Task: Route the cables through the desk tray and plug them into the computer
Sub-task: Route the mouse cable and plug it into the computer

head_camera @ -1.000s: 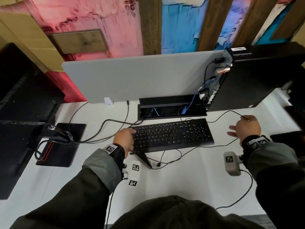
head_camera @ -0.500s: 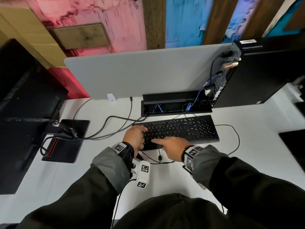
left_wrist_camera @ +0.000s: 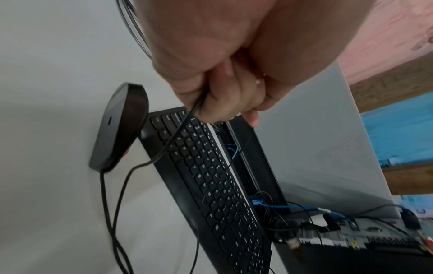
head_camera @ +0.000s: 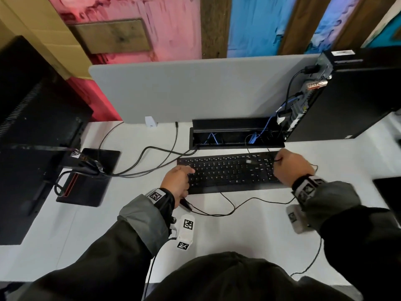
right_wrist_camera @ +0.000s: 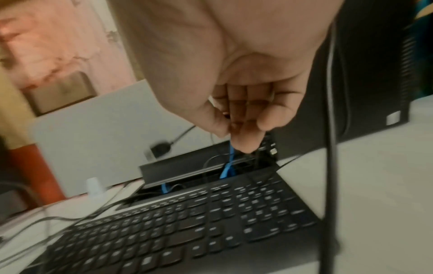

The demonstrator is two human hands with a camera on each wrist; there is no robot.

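A black keyboard [head_camera: 230, 172] lies on the white desk in front of the open cable tray [head_camera: 236, 127]. The black computer [head_camera: 358, 94] stands at the back right, its rear ports [head_camera: 303, 101] facing the tray. My left hand [head_camera: 180, 179] is at the keyboard's left end, fingers curled round a thin black cable [left_wrist_camera: 185, 120]. A black mouse [left_wrist_camera: 119, 128] lies just beside it. My right hand [head_camera: 288, 166] is over the keyboard's right end and pinches another thin cable; its plug [head_camera: 250, 161] hangs over the keys. Slack cable [head_camera: 227, 211] loops in front of the keyboard.
A monitor [head_camera: 32, 127] on a black base [head_camera: 91, 177] fills the left side; its cables [head_camera: 147, 157] run into the tray. Blue network cables [head_camera: 258, 135] rise from the tray to the computer. A grey divider panel [head_camera: 195, 90] closes the desk's back edge.
My right hand went from the far right to the keyboard's front middle, then to its right end, bringing a cable end with it. The left hand stayed at the keyboard's left end.
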